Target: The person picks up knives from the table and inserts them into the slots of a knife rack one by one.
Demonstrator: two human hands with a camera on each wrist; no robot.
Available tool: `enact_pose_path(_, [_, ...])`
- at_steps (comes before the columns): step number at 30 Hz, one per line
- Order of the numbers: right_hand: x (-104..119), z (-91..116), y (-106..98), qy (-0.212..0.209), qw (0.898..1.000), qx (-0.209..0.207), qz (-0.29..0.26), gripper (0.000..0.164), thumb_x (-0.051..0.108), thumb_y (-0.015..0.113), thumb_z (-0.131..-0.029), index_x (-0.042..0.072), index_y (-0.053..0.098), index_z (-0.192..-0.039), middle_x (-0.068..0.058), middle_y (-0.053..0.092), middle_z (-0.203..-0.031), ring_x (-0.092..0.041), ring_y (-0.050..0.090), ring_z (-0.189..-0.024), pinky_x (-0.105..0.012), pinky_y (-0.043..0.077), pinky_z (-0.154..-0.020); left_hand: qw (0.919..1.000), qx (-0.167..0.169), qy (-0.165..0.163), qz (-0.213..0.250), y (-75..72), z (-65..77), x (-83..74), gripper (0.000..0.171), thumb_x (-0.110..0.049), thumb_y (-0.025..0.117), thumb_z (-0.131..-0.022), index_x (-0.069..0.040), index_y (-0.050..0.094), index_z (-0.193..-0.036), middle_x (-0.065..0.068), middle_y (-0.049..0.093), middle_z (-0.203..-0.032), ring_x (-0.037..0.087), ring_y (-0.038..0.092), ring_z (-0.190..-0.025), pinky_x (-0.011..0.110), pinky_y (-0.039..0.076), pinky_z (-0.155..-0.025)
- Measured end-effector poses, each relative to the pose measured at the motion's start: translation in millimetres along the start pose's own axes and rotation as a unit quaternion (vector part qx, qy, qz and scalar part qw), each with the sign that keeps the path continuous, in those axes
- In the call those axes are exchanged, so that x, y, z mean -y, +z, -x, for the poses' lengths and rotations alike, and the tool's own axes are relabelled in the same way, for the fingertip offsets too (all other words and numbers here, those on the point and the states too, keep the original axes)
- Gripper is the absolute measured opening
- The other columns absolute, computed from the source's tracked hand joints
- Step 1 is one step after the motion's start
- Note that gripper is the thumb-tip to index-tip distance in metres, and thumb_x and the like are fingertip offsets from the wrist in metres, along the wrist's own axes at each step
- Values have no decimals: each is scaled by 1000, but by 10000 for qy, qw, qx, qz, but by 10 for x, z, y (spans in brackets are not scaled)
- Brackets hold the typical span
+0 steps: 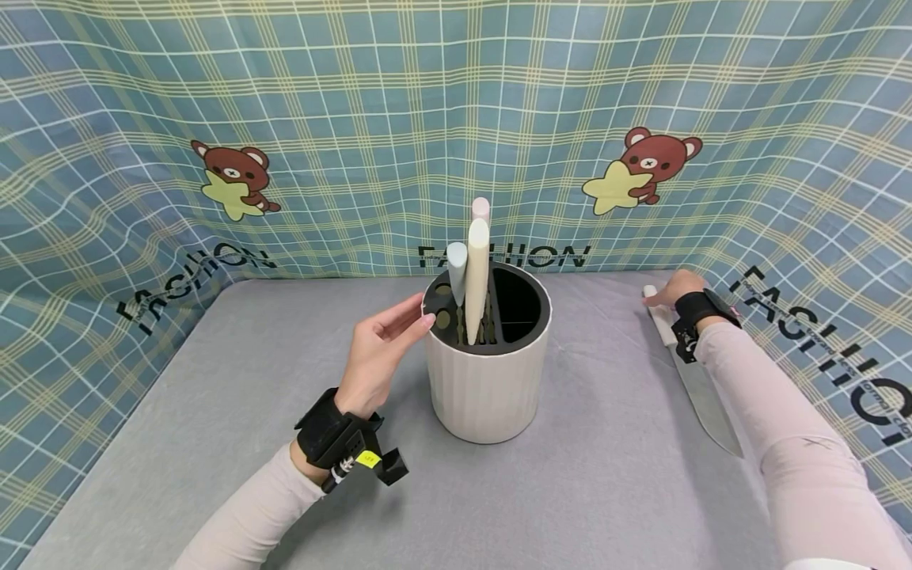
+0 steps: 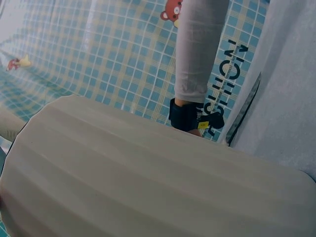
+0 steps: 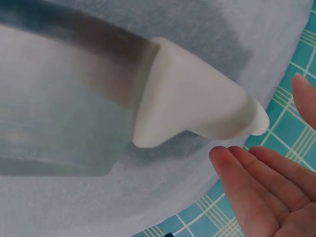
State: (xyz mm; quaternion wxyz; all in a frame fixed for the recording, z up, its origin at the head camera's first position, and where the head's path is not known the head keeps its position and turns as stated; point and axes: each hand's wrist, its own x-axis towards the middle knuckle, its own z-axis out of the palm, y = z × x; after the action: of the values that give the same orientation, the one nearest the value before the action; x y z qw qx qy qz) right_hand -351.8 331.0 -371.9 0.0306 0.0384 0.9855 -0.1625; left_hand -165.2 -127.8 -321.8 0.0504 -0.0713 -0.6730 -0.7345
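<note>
A white ribbed knife holder point(image 1: 484, 396) with a black slotted top stands mid-table. My left hand point(image 1: 374, 356) touches its rim from the left, thumb and fingertips spread along the edge. In the left wrist view the holder's ribbed wall point(image 2: 148, 182) fills the lower part. Out of its slots rise a light blue handle point(image 1: 457, 265), a cream handle point(image 1: 477, 269) and a pink handle point(image 1: 480, 209). At the far right lies a kitchen knife point(image 1: 701, 388), its broad blade towards me. My right hand point(image 3: 271, 192) is beside its white handle point(image 3: 197, 94), fingers extended and thumb apart.
A grey cloth point(image 1: 285, 443) covers the table. Behind and at both sides hangs a blue-green checked curtain point(image 1: 399, 119) printed with bears and lettering. On the right of the holder's top is a larger open compartment point(image 1: 518, 305); small round holes show at its left.
</note>
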Motion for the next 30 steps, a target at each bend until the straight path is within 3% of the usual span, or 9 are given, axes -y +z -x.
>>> enact_pose_path(2, [26, 22, 16, -9, 10000, -23, -12, 51, 31, 76, -80, 11, 41, -48, 3, 35, -50, -14, 35, -49, -22, 30, -45, 10000, 5, 9, 10, -2, 4, 2, 48, -7, 64, -94, -2, 51, -139, 9, 52, -142, 17, 51, -129, 22, 47, -106])
enact_pose_path(4, [39, 32, 40, -27, 10000, -68, -28, 49, 28, 75, -80, 8, 43, -51, -1, 36, -53, -18, 36, -52, -26, 34, -47, 10000, 9, 31, -4, -4, 4, 6, 48, -7, 64, -94, -2, 51, -139, 9, 52, -142, 17, 51, -129, 22, 47, -106])
enact_pose_path(6, [58, 39, 69, 10, 9999, -100, -36, 44, 26, 75, -80, 0, 49, -58, -9, 43, -59, -25, 42, -59, -33, 41, -52, 10000, 11, 47, -24, -6, 4, 8, 47, -8, 64, -94, -2, 51, -139, 10, 53, -141, 17, 51, -128, 22, 48, -105])
enact_pose_path(8, [77, 40, 97, 62, 9999, -99, 72, 43, 25, 74, -80, -12, 54, -74, -22, 52, -74, -36, 50, -72, -43, 49, -63, 10000, 8, 63, -39, -7, 5, 9, 47, -8, 64, -94, -2, 52, -139, 10, 53, -141, 18, 52, -128, 23, 48, -105])
enact_pose_path(11, [122, 73, 117, 104, 9997, -147, 138, 48, 23, 73, -81, -19, 53, -88, -32, 53, -88, -44, 52, -84, -52, 50, -74, 10000, 4, 76, -32, -7, 7, 11, 47, -7, 64, -94, -3, 52, -139, 11, 54, -140, 18, 53, -127, 23, 48, -105])
enact_pose_path(16, [146, 112, 132, 79, 9995, -267, 160, 44, 22, 75, -79, -17, 55, -81, -30, 55, -82, -41, 53, -78, -47, 51, -67, 10000, 11, 76, 30, -5, 8, 16, 47, -7, 64, -93, -3, 52, -139, 12, 54, -140, 18, 54, -126, 24, 49, -105])
enact_pose_path(22, [135, 93, 152, 240, 9995, -108, 189, 47, 18, 74, -81, -22, 56, -98, -37, 57, -96, -45, 55, -85, -51, 53, -70, 9999, 28, 67, 115, -5, 0, 10, 47, -5, 64, -93, -2, 52, -138, 13, 54, -140, 20, 53, -127, 25, 49, -105])
enact_pose_path(30, [77, -8, 202, 334, 9993, -117, 153, 47, 14, 70, -80, -22, 51, -103, -39, 55, -101, -46, 55, -87, -52, 53, -70, 9999, 26, 68, 122, -10, -5, -5, 46, -6, 64, -93, -1, 53, -138, 13, 54, -140, 20, 53, -127, 25, 49, -105])
